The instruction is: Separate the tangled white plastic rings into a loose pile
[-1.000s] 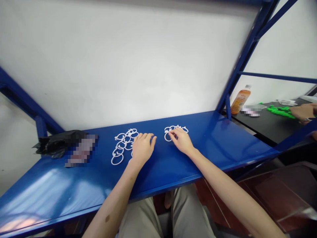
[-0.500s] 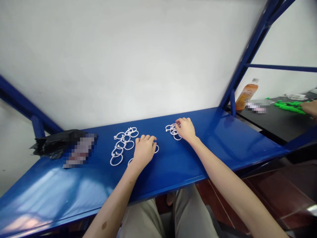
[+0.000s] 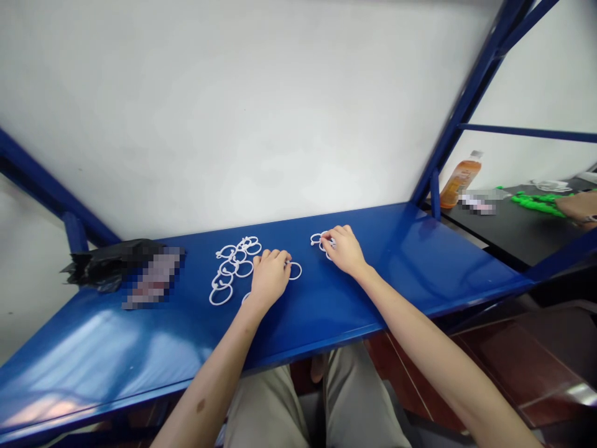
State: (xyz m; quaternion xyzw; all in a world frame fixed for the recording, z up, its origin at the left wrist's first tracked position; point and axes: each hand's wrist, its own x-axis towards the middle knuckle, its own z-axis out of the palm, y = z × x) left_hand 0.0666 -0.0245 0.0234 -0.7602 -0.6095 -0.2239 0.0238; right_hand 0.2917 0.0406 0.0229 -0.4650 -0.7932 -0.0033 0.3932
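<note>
Grip, right hand (image 3: pixel 344 247): thumb and forefinger bent together at a small bunch of white rings (image 3: pixel 316 242) on the far part of the blue table (image 3: pixel 326 311); the hand hides some of it, and from where I stand I cannot tell whether a ring is pinched.

Grip, left hand (image 3: pixel 270 274): palm down, fingers curled, undersides hidden; cannot tell whether it grasps anything. One ring (image 3: pixel 301 271) shows at its right, partly covered. Another, by the wrist, is reduced to an arc.

Larger group of white rings (image 3: pixel 232 272): just left of that hand, overlapping; exact count hard to make out.

Far left: black bag (image 3: pixel 105 267), crumpled, contents unseen; beside it, a flat item (image 3: pixel 156 277), pixelated.

Right, on a dark table (image 3: pixel 494 236): orange bottle (image 3: pixel 461 183); green pieces (image 3: pixel 538 203), indistinct; another person's hand (image 3: pixel 579 207), cut off by the edge of view.
</note>
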